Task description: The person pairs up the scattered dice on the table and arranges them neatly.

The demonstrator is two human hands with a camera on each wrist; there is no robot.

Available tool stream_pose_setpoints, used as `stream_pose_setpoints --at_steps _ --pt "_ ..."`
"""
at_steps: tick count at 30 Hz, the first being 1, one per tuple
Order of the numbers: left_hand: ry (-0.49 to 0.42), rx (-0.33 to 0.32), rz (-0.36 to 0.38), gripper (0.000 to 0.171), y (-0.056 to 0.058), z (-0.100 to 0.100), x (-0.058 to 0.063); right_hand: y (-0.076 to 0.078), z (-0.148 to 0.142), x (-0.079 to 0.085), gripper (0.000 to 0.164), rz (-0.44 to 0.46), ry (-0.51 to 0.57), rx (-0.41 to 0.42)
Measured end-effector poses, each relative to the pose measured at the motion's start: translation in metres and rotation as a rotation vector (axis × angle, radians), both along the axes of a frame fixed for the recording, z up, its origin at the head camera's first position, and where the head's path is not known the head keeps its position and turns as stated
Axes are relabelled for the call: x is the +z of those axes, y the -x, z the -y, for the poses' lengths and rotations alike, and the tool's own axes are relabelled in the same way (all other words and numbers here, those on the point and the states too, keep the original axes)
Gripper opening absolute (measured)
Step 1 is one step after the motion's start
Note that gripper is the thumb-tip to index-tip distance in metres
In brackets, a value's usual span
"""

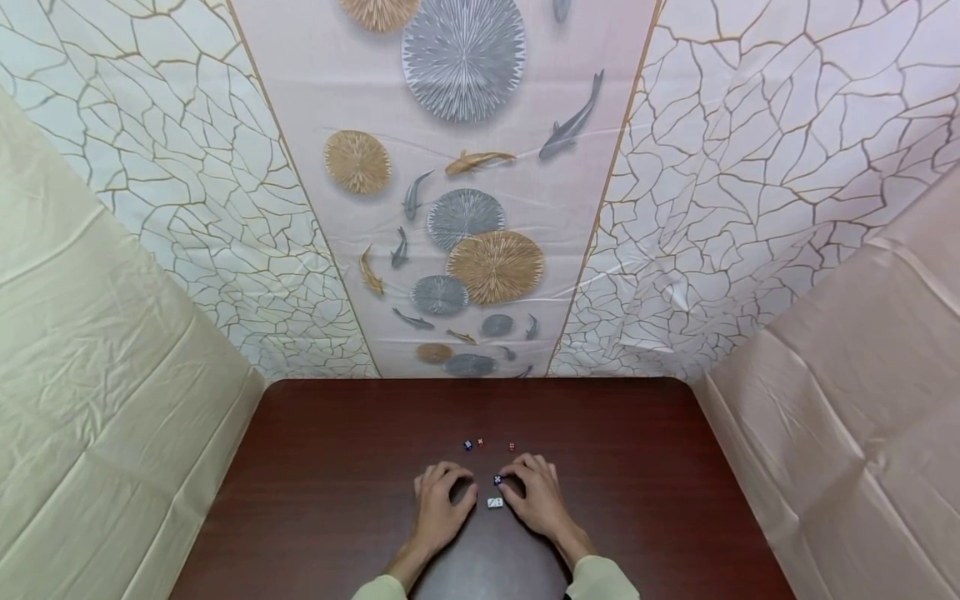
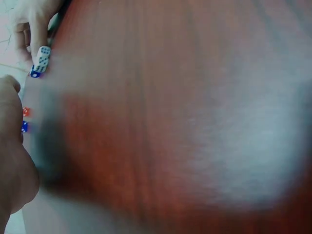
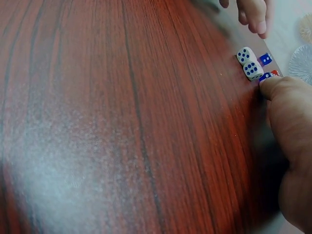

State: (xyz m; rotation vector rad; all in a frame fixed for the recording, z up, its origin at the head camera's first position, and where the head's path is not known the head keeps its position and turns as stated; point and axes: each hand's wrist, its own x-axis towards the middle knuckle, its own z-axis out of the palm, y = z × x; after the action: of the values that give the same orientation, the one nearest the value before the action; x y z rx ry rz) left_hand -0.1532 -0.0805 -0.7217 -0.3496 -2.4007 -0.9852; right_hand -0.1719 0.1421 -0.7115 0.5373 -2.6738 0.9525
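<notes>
On the dark tabletop [image 1: 322, 467], nothing's gripped by the left hand [image 1: 438, 505], thumb and fingers curved apart; a pinch is made by the right hand [image 1: 542, 500]. The white dice [image 1: 495, 503] are paired in a row parallel to the far edge. Just on their far-edge side, the blue die [image 1: 497, 480] is pinched. Placing seems in hand, so careful lining-up, then release, is probably called for. It's a cube, so no long axis; top face can't be told.

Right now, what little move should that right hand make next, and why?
Probably the right hand should nudge the blue die at its fingertips a little closer to the two white dice. That die is already between its thumb and forefinger, the white pair sits close by, and nothing shows between the left hand's thumb and forefinger.
</notes>
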Motion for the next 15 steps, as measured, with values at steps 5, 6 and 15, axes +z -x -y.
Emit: stream_pose_setpoints --at_steps 5,6,15 --pt "-0.024 0.048 0.02 0.023 0.013 0.004 0.009 0.0 0.0 -0.001 0.02 -0.024 0.006 0.007" --pt "-0.026 0.054 0.028 0.023 0.016 0.005 0.01 0.0 0.0 -0.002 0.02 -0.035 0.008 0.007" --pt "-0.005 0.101 0.154 0.021 0.038 0.009 0.015 -0.001 0.0 -0.001 0.019 -0.011 0.013 0.006"
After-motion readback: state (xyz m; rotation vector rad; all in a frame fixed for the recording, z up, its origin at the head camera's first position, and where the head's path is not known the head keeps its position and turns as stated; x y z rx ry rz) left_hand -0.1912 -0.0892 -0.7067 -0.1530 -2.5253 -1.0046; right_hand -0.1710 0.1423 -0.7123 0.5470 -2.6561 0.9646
